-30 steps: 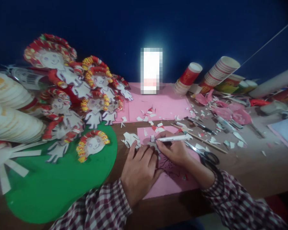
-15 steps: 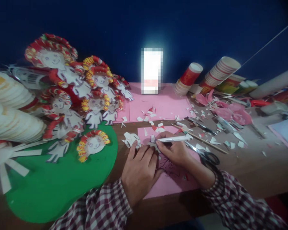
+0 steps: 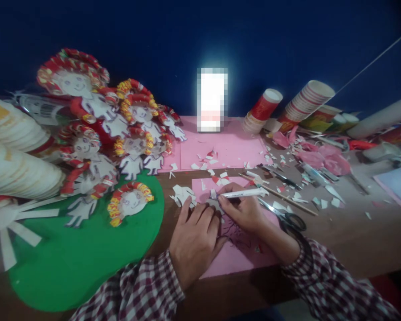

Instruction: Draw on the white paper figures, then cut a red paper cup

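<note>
My right hand grips a white marker, its tip pointing left, close to a small pale paper piece. Beside it my left hand lies palm down with fingers extended over the pink sheet; any paper under the fingers is mostly hidden. Dark pen marks show on the sheet between the hands. A white paper figure cutout rests just beyond my left fingertips. Scissors with black handles lie by my right wrist, next to a thin wooden stick.
On the left, a green board carries paper dolls with red and yellow hair. Stacked paper cups lie at far left; more cups stand at back right. Paper scraps and pink tissue litter the right side. A bright blurred screen stands behind.
The marker has rolled or tilted slightly in my right hand, with its tip still near the same spot. My left hand stays in place.
</note>
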Demonstrator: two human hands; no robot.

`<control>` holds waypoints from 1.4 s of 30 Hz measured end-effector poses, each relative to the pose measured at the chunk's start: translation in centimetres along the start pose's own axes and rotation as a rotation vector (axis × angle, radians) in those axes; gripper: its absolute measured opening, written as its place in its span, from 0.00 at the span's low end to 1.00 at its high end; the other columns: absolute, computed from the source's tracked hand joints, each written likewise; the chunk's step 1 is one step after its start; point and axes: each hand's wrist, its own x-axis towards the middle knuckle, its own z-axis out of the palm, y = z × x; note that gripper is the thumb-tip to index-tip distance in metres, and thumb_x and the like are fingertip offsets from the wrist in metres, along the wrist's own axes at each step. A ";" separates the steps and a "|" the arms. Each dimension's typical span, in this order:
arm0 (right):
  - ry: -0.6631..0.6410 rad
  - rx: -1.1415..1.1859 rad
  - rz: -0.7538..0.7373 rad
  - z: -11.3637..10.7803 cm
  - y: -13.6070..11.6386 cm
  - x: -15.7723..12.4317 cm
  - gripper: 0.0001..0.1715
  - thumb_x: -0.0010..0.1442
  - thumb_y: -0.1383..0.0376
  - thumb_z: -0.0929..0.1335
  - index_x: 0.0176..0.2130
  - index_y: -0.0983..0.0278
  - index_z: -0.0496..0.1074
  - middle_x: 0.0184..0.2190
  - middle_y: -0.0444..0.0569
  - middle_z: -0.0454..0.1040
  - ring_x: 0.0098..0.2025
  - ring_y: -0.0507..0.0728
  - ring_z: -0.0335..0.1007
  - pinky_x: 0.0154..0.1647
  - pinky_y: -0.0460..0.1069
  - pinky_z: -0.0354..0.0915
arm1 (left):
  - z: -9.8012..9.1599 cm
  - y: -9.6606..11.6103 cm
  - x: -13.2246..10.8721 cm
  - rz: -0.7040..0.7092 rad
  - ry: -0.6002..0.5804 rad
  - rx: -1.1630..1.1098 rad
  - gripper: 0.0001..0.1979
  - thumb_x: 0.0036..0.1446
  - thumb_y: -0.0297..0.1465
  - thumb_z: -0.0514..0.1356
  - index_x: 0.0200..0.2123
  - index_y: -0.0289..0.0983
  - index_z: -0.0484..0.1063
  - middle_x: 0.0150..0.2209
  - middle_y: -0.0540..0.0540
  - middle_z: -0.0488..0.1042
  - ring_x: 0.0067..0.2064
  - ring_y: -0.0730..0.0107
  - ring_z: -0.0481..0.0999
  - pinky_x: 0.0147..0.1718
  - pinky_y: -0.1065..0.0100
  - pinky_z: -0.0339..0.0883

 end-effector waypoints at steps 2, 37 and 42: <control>-0.011 -0.002 0.005 0.0 0.1 0.0 0.03 0.58 0.67 0.64 0.33 0.64 0.67 0.25 0.44 0.69 0.26 0.51 0.64 0.28 0.45 0.62 | 0.0 0.0 0.0 0.001 0.003 -0.002 0.20 0.59 0.42 0.52 0.46 0.33 0.69 0.48 0.41 0.71 0.54 0.56 0.65 0.61 0.47 0.41; -0.040 -0.020 0.014 0.1 0.1 0.0 0.03 0.58 0.67 0.64 0.34 0.63 0.67 0.27 0.44 0.71 0.30 0.51 0.67 0.32 0.46 0.63 | 0.1 -0.1 0.0 0.008 0.030 -0.010 0.19 0.58 0.41 0.54 0.45 0.33 0.69 0.48 0.42 0.71 0.53 0.58 0.66 0.61 0.47 0.41; -0.052 -0.033 0.016 0.0 -0.1 0.0 0.03 0.58 0.66 0.64 0.34 0.64 0.68 0.28 0.45 0.72 0.30 0.51 0.67 0.32 0.46 0.63 | 0.1 0.0 0.1 0.002 0.026 -0.023 0.18 0.58 0.40 0.55 0.45 0.33 0.70 0.48 0.42 0.71 0.54 0.57 0.65 0.61 0.46 0.42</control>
